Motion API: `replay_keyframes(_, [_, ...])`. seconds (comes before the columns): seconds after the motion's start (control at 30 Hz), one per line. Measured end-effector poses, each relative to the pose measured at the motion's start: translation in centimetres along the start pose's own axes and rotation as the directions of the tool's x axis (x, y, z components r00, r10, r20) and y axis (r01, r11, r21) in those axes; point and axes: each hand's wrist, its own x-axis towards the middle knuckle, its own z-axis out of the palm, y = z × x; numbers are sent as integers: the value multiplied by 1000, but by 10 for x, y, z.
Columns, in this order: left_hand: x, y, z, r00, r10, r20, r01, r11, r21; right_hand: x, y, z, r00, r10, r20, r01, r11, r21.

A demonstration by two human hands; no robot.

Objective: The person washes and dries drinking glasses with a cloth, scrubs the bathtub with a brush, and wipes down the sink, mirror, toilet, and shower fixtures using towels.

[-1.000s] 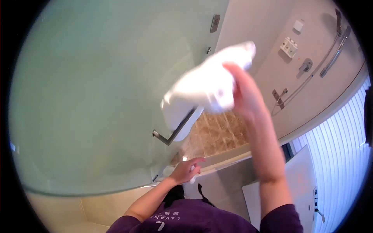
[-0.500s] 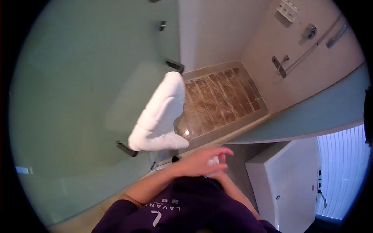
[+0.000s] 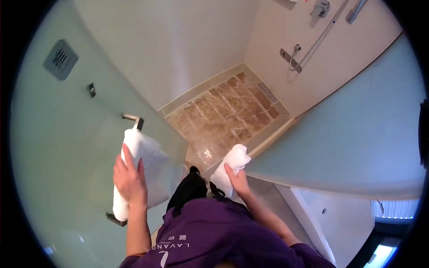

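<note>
A white towel [image 3: 147, 158] hangs folded over the bar handle [image 3: 139, 123] of the frosted glass door at left. My left hand [image 3: 129, 181] lies on the towel, its fingers stretched along the upper fold and the thumb apart. Toward the middle, my right hand [image 3: 237, 179] grips a crumpled white cloth [image 3: 229, 169], with the thumb across its top. Most of the right fingers are hidden beneath the cloth. The bar's lower end sticks out below the towel.
Beyond the glass door [image 3: 53, 147] is a shower with a brown tiled floor [image 3: 223, 114], a raised curb and a floor drain [image 3: 268, 91]. A shower hose [image 3: 319, 40] runs along the wall. Curved glass [image 3: 330, 134] and a white tub [image 3: 344, 219] stand at right.
My hands, together before, are now apart: the left has moved onto the hanging towel, the right holds the white cloth out. The towel hangs straighter, and the view has shifted.
</note>
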Motion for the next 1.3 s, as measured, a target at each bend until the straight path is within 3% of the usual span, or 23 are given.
replay_keyframes(0.1, [4,-4,7,997,-54,52,55,998,-16,24,-7,-17,997,-66,-42,68,996,49])
replay_keyframes(0.17, [15,-2,7,999,-45,22,48,989,-141,36,5,-27,997,56,-55,-58,998,-31])
replay_keyframes(0.27, [36,11,20,944,-18,-331,-15,995,-99,50,17,-48,991,134,9,-133,988,-74])
replay_keyframes(0.3, [42,25,35,922,-151,-356,23,940,-340,51,7,-52,984,171,57,-164,980,-110])
replay_keyframes(0.33, [47,39,59,976,-128,-174,-3,797,-604,54,-4,-51,972,211,104,-195,970,-146])
replay_keyframes(0.37, [51,57,83,999,-45,6,32,585,-810,58,-5,-47,989,121,81,-112,988,-105])
replay_keyframes(0.4, [66,92,98,954,145,264,169,466,-868,61,-5,-40,998,28,52,-25,997,-67])
replay_keyframes(0.43, [83,123,114,770,467,435,267,384,-884,68,-9,-31,998,-65,15,66,997,-35])
replay_keyframes(0.47, [101,156,129,554,760,340,260,230,-938,82,-23,-27,995,-96,15,97,990,-106])
replay_keyframes(0.5, [105,187,155,380,892,246,318,124,-940,99,-41,-25,992,-128,16,129,975,-182])
replay_keyframes(0.53, [109,214,165,301,944,132,273,48,-961,113,-57,-23,987,-158,21,158,953,-258])
replay_keyframes(0.57, [135,235,154,153,988,1,503,-78,-861,129,-69,-22,990,-139,-29,120,926,-357])
replay_keyframes(0.63, [161,259,175,-2,996,90,502,79,-861,164,-93,-23,986,-112,-125,28,843,-537])
replay_keyframes(0.67, [171,269,193,-76,989,130,495,151,-855,179,-102,-22,983,2,-182,-85,888,-451])
replay_keyframes(0.73, [198,279,213,58,985,160,455,117,-883,205,-122,-29,935,247,-254,-310,917,-249])
replay_keyframes(0.8, [234,287,221,126,965,232,412,162,-897,216,-119,-44,943,199,-267,-252,950,-184])
replay_keyframes(0.83, [230,296,245,287,939,188,411,57,-910,223,-125,-58,945,189,-268,-228,966,-125])
replay_keyframes(0.97, [317,324,213,162,984,78,577,-30,-817,246,-210,-112,972,129,-198,-151,984,-98])
replay_keyframes(1.03, [369,355,183,127,990,-56,640,-125,-758,267,-199,-148,962,-170,-213,200,972,127])
replay_keyframes(1.07, [390,382,177,171,974,-146,621,-221,-752,288,-215,-154,921,-311,-232,364,901,236])
replay_keyframes(1.1, [407,410,166,240,966,-92,553,-214,-806,307,-232,-158,911,-188,-368,373,757,536])
replay_keyframes(1.23, [456,504,163,599,790,-128,95,-229,-969,411,-253,-191,915,14,-403,318,591,742])
replay_keyframes(1.3, [472,529,190,683,730,-27,183,-207,-961,461,-283,-223,920,99,-379,290,478,829])
